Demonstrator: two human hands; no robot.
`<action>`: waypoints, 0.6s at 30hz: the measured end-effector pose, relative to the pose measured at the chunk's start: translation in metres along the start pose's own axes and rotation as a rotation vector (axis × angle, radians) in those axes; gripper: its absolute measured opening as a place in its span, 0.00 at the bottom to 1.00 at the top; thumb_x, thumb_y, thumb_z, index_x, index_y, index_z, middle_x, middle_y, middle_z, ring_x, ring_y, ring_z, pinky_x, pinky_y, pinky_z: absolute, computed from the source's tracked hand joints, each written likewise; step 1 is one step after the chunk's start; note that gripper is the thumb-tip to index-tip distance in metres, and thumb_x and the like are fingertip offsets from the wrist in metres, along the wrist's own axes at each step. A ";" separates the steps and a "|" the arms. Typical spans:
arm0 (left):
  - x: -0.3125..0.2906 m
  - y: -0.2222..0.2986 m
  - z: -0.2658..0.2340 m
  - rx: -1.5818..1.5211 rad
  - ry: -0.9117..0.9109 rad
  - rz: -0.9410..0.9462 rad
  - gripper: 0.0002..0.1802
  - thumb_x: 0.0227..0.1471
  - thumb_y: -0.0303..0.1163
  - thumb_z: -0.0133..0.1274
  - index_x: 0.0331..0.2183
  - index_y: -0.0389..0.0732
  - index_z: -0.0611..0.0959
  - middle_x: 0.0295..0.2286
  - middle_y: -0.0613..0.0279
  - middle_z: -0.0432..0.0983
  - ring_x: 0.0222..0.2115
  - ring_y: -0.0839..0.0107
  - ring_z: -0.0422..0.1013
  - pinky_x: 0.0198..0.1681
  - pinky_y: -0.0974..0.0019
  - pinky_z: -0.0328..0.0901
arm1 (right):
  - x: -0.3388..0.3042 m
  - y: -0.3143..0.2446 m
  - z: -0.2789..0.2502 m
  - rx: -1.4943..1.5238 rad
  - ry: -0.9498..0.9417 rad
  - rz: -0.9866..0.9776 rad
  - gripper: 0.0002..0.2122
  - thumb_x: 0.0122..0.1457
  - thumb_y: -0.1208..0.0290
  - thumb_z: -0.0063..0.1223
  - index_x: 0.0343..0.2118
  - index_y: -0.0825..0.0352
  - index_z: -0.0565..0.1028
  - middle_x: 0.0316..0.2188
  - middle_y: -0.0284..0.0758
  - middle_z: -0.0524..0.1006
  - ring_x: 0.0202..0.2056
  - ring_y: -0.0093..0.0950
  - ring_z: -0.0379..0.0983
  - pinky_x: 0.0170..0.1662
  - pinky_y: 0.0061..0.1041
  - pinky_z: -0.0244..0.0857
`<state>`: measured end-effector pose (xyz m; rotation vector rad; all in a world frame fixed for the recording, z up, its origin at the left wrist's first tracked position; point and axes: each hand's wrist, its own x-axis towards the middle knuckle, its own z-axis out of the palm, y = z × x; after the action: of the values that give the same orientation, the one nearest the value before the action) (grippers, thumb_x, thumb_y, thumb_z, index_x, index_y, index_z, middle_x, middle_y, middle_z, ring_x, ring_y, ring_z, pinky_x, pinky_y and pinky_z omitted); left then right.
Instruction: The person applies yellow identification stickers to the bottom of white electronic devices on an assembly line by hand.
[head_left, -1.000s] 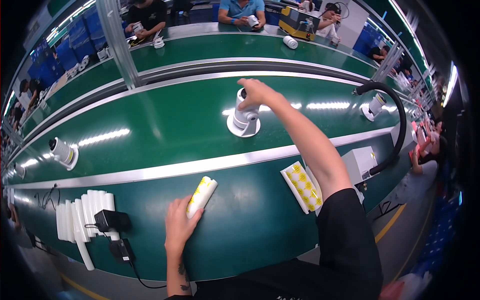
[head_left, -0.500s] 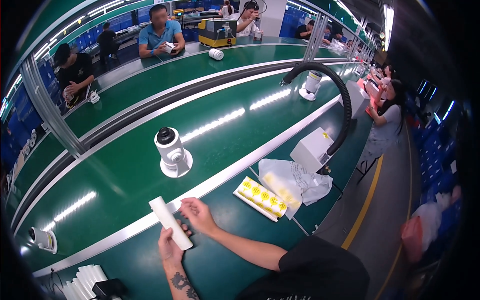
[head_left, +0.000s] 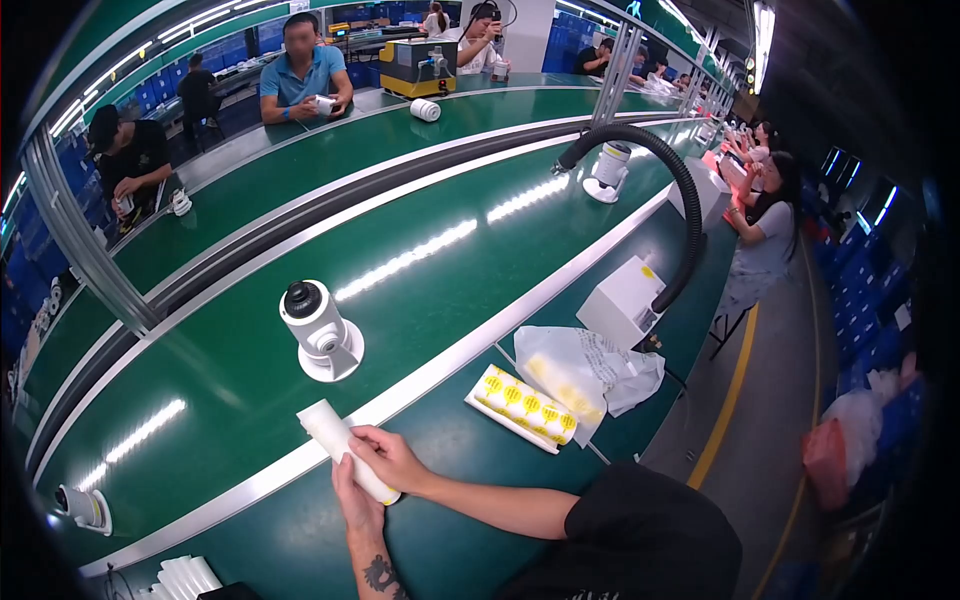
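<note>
A white roll (head_left: 326, 427), apparently of sheet material, lies slanted in both my hands above the near edge of the bench. A little yellow shows at its lower end. My left hand (head_left: 357, 492) is closed round its lower part from below. Over the roll's middle, my right hand (head_left: 391, 464) presses with bent fingers. Just beyond the roll, a white security camera (head_left: 322, 335) with a black top stands on the green conveyor belt (head_left: 420, 300). To the right lies a sheet of round yellow stickers (head_left: 522, 404), partly rolled.
A crumpled plastic bag (head_left: 590, 370) lies beside the stickers. Behind it stands a white box (head_left: 622, 303) near a black flexible hose (head_left: 690, 220). More cameras sit on the belt, one at far left (head_left: 85, 508). Several white rolls (head_left: 185, 578) lie at lower left. Co-workers sit across the line.
My right hand has come down from beside the roll onto its middle. The left hand still holds the roll. The whole view has shifted slightly.
</note>
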<state>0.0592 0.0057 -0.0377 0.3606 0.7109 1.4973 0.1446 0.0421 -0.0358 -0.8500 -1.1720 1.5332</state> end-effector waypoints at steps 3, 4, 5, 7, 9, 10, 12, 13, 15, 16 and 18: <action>-0.003 0.002 -0.002 0.021 0.030 0.016 0.24 0.53 0.38 0.41 0.48 0.33 0.62 0.40 0.53 0.67 0.42 0.66 0.66 0.46 0.65 0.62 | -0.001 -0.005 0.004 0.026 -0.027 -0.003 0.14 0.58 0.67 0.46 0.40 0.74 0.69 0.29 0.35 0.75 0.30 0.17 0.70 0.32 0.17 0.65; -0.004 0.001 -0.001 0.021 0.031 0.008 0.24 0.53 0.38 0.41 0.48 0.33 0.62 0.40 0.53 0.68 0.42 0.66 0.66 0.46 0.65 0.62 | -0.001 -0.004 0.003 0.026 -0.021 -0.002 0.14 0.58 0.67 0.46 0.40 0.74 0.69 0.29 0.35 0.75 0.30 0.17 0.70 0.32 0.17 0.65; -0.005 0.001 -0.001 0.021 0.034 0.002 0.25 0.53 0.38 0.41 0.48 0.33 0.62 0.40 0.53 0.68 0.42 0.66 0.67 0.46 0.65 0.62 | -0.001 -0.004 0.002 0.017 -0.025 -0.009 0.14 0.58 0.67 0.45 0.40 0.74 0.68 0.29 0.35 0.75 0.30 0.17 0.70 0.32 0.17 0.65; -0.003 0.001 -0.003 0.028 0.021 0.005 0.25 0.53 0.38 0.41 0.49 0.33 0.62 0.40 0.53 0.68 0.42 0.66 0.67 0.47 0.64 0.62 | -0.001 -0.004 0.001 0.010 -0.038 -0.008 0.14 0.58 0.67 0.45 0.41 0.73 0.68 0.29 0.35 0.75 0.30 0.17 0.70 0.32 0.17 0.65; -0.003 0.003 -0.005 0.034 0.027 0.023 0.25 0.53 0.37 0.41 0.49 0.33 0.62 0.40 0.53 0.67 0.42 0.66 0.67 0.47 0.64 0.61 | 0.000 -0.004 0.002 0.046 -0.062 0.042 0.13 0.58 0.70 0.45 0.43 0.73 0.68 0.32 0.33 0.73 0.33 0.16 0.69 0.35 0.16 0.64; -0.003 0.005 -0.003 0.058 0.030 0.015 0.24 0.53 0.37 0.42 0.48 0.32 0.63 0.41 0.53 0.67 0.42 0.66 0.67 0.47 0.64 0.61 | 0.000 -0.003 0.002 0.050 -0.084 0.055 0.13 0.58 0.70 0.45 0.43 0.73 0.68 0.32 0.33 0.73 0.33 0.16 0.69 0.35 0.16 0.64; -0.006 0.008 -0.005 0.093 0.047 -0.001 0.22 0.53 0.35 0.43 0.47 0.33 0.65 0.41 0.55 0.68 0.42 0.66 0.67 0.47 0.64 0.61 | -0.003 0.002 0.000 -0.005 -0.027 0.093 0.13 0.58 0.70 0.45 0.43 0.72 0.68 0.32 0.32 0.73 0.32 0.16 0.68 0.34 0.16 0.64; -0.004 0.001 -0.006 0.078 0.056 -0.027 0.21 0.53 0.35 0.44 0.47 0.34 0.65 0.40 0.56 0.69 0.42 0.67 0.67 0.47 0.65 0.61 | -0.003 0.006 -0.006 -0.016 0.001 0.068 0.14 0.58 0.69 0.46 0.43 0.73 0.67 0.32 0.33 0.74 0.32 0.17 0.69 0.34 0.17 0.64; -0.002 -0.001 -0.005 0.059 0.056 -0.058 0.20 0.54 0.33 0.44 0.47 0.34 0.66 0.40 0.57 0.69 0.42 0.69 0.67 0.46 0.66 0.62 | -0.005 0.007 -0.011 -0.050 0.040 0.045 0.15 0.58 0.68 0.47 0.44 0.73 0.67 0.31 0.34 0.74 0.32 0.17 0.70 0.33 0.17 0.65; -0.003 0.000 -0.001 0.051 0.051 -0.059 0.20 0.54 0.33 0.44 0.47 0.35 0.66 0.40 0.57 0.69 0.42 0.70 0.67 0.46 0.66 0.62 | -0.005 0.005 -0.012 -0.078 0.044 0.047 0.14 0.58 0.69 0.46 0.43 0.73 0.67 0.32 0.34 0.74 0.32 0.17 0.70 0.33 0.17 0.65; -0.001 0.001 -0.004 0.032 0.025 -0.071 0.20 0.54 0.33 0.45 0.47 0.34 0.67 0.40 0.58 0.69 0.41 0.70 0.67 0.46 0.67 0.62 | -0.005 -0.002 -0.007 -0.067 0.031 0.014 0.13 0.58 0.70 0.45 0.43 0.73 0.68 0.32 0.34 0.74 0.31 0.17 0.70 0.33 0.16 0.65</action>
<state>0.0561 0.0035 -0.0398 0.3380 0.7608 1.4268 0.1525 0.0393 -0.0359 -0.9254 -1.2028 1.4937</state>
